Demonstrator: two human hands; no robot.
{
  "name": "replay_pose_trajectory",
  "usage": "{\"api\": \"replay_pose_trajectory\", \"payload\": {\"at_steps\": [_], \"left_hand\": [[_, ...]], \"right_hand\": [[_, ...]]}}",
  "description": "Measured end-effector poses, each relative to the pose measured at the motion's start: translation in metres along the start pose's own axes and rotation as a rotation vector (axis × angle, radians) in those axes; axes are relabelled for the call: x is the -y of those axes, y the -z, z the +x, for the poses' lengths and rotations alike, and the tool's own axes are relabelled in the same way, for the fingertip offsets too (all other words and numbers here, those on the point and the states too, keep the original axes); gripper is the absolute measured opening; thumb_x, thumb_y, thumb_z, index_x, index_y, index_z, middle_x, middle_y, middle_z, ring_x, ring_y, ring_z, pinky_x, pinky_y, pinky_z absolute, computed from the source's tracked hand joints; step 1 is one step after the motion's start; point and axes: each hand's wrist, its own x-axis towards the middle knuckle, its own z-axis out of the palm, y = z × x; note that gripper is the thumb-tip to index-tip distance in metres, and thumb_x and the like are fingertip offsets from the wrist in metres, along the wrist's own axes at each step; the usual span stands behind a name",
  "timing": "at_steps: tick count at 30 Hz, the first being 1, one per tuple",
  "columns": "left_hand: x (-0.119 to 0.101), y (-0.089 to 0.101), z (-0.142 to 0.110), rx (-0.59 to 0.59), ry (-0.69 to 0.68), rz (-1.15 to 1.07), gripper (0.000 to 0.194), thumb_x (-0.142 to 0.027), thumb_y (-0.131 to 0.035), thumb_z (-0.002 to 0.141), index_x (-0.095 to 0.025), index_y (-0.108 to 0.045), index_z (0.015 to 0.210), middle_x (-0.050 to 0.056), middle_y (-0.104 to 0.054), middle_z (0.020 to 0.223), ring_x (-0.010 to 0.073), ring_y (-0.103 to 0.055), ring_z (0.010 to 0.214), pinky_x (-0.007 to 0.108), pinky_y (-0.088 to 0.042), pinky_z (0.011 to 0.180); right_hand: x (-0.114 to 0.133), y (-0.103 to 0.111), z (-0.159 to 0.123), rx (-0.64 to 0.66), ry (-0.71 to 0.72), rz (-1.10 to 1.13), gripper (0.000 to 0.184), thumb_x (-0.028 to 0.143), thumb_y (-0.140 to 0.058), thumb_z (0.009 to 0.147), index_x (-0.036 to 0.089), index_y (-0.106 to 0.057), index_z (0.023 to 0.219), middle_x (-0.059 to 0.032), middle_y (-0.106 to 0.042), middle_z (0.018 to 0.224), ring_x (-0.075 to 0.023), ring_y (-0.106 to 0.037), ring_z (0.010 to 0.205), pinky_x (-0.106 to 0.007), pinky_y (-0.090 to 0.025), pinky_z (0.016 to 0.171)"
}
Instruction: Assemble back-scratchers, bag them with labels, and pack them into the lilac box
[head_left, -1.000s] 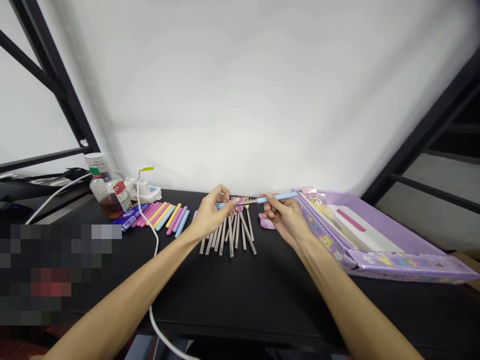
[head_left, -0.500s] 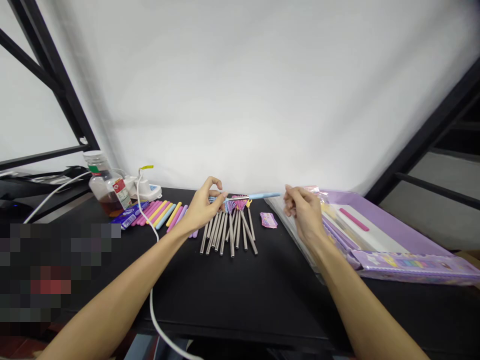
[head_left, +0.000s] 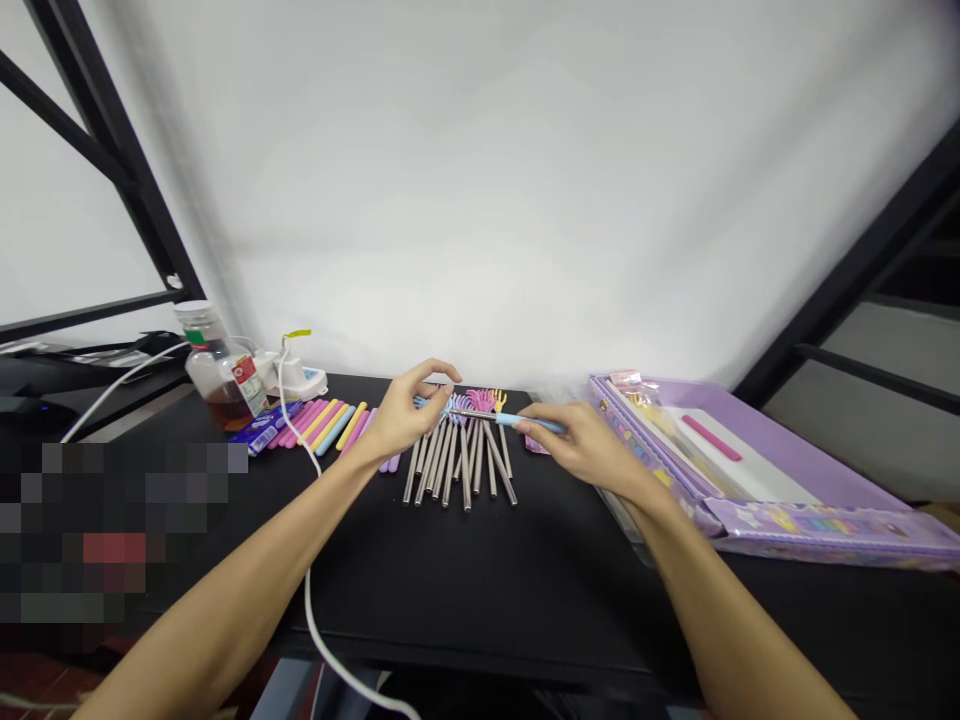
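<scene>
The left hand (head_left: 409,417) and right hand (head_left: 589,447) are both closed on one blue-sleeved metal rod (head_left: 491,413), held level above the middle of the black worktop (head_left: 487,590). The left fingers pinch its far-left end, where a small blue piece shows; the right fingers grip the light blue sleeve near the other end. Hands are apart, with the rod spanning the gap. Directly below is a fan of bare metal rods (head_left: 461,470), lying side by side with their near ends spread, and small pink, blue and yellow tops (head_left: 480,401) at the far ends. A small pink packet (head_left: 535,446) sits just beside the right hand, partly hidden. Left of the rods lies a row of pink, yellow, blue and purple sleeves (head_left: 330,425), then a blue packet (head_left: 262,429) and a glass jar with brown liquid (head_left: 223,381). A white plug adapter (head_left: 294,380) stands by the jar, with a white cable (head_left: 308,570) running across the worktop. A purple tray (head_left: 780,450) with a pink stick (head_left: 711,437) sits far right.
</scene>
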Motion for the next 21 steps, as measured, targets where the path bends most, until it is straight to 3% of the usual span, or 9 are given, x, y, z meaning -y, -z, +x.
{"api": "replay_pose_trajectory", "payload": {"at_steps": [3,6,8,11,13,15,18,21], "left_hand": [[-0.004,-0.005,-0.003,-0.015,-0.039,0.05,0.016,-0.034,-0.053,0.093,-0.022,-0.059,0.102,-0.009,-0.041,0.05,0.0078,-0.035,0.04,0.021,-0.027,0.044],[-0.007,-0.004,0.0,0.015,-0.032,0.076,0.022,-0.038,-0.057,0.092,-0.023,-0.059,0.108,-0.008,-0.043,0.051,0.0087,-0.042,0.041,0.021,-0.033,0.045],[-0.009,0.0,0.006,-0.013,-0.005,-0.024,0.034,-0.044,-0.059,0.091,-0.024,-0.055,0.118,-0.006,-0.055,0.061,0.01,-0.053,0.046,0.021,-0.04,0.048],[-0.005,0.004,0.014,-0.181,0.044,-0.344,0.047,-0.055,-0.054,0.092,-0.027,-0.044,0.13,0.003,-0.068,0.094,0.0149,-0.068,0.065,0.027,-0.053,0.058],[-0.001,0.002,0.016,-0.228,0.107,-0.466,0.052,-0.056,-0.055,0.091,-0.024,-0.045,0.131,0.007,-0.069,0.101,0.019,-0.071,0.077,0.033,-0.057,0.068],[0.005,-0.005,0.016,-0.138,0.157,-0.414,0.049,-0.053,-0.063,0.088,-0.018,-0.057,0.12,0.01,-0.071,0.098,0.0217,-0.071,0.087,0.035,-0.057,0.079],[0.009,-0.02,0.011,0.065,0.09,-0.222,0.035,-0.049,-0.066,0.087,-0.014,-0.069,0.091,0.01,-0.073,0.093,0.0225,-0.068,0.095,0.034,-0.051,0.089],[0.006,-0.029,0.007,0.103,-0.014,-0.134,0.035,-0.049,-0.058,0.093,-0.016,-0.067,0.085,0.006,-0.07,0.089,0.0201,-0.065,0.092,0.032,-0.049,0.087]], "right_hand": [[0.001,-0.004,0.003,0.061,-0.066,0.127,0.033,0.045,-0.059,0.093,0.021,-0.075,0.077,-0.0016,-0.068,0.073,-0.0176,-0.057,0.07,-0.027,-0.039,0.061],[-0.004,-0.005,0.005,0.138,-0.173,0.257,0.039,0.051,-0.06,0.091,0.02,-0.074,0.071,0.0001,-0.055,0.059,-0.0129,-0.045,0.056,-0.024,-0.031,0.05],[-0.007,-0.006,0.005,0.157,-0.248,0.35,0.041,0.054,-0.061,0.09,0.019,-0.073,0.073,0.0035,-0.043,0.052,-0.0094,-0.032,0.048,-0.023,-0.021,0.044],[-0.008,-0.009,0.005,0.111,-0.336,0.566,0.038,0.055,-0.064,0.088,0.018,-0.069,0.08,0.0073,-0.035,0.053,-0.0066,-0.024,0.045,-0.021,-0.018,0.042],[-0.005,-0.015,0.006,0.057,-0.364,0.736,0.034,0.053,-0.069,0.085,0.019,-0.067,0.087,0.0077,-0.039,0.055,-0.0063,-0.028,0.045,-0.019,-0.023,0.042],[0.0,-0.025,0.006,0.041,-0.363,0.805,0.034,0.052,-0.072,0.082,0.02,-0.066,0.091,0.0058,-0.048,0.058,-0.0078,-0.04,0.047,-0.02,-0.032,0.045],[0.004,-0.038,0.007,0.094,-0.315,0.68,0.036,0.057,-0.067,0.084,0.021,-0.067,0.091,0.0003,-0.063,0.063,-0.0136,-0.057,0.054,-0.025,-0.045,0.052],[0.003,-0.04,0.007,0.145,-0.23,0.458,0.04,0.057,-0.06,0.089,0.02,-0.07,0.077,-0.0041,-0.07,0.069,-0.0179,-0.065,0.065,-0.03,-0.05,0.063]]}}
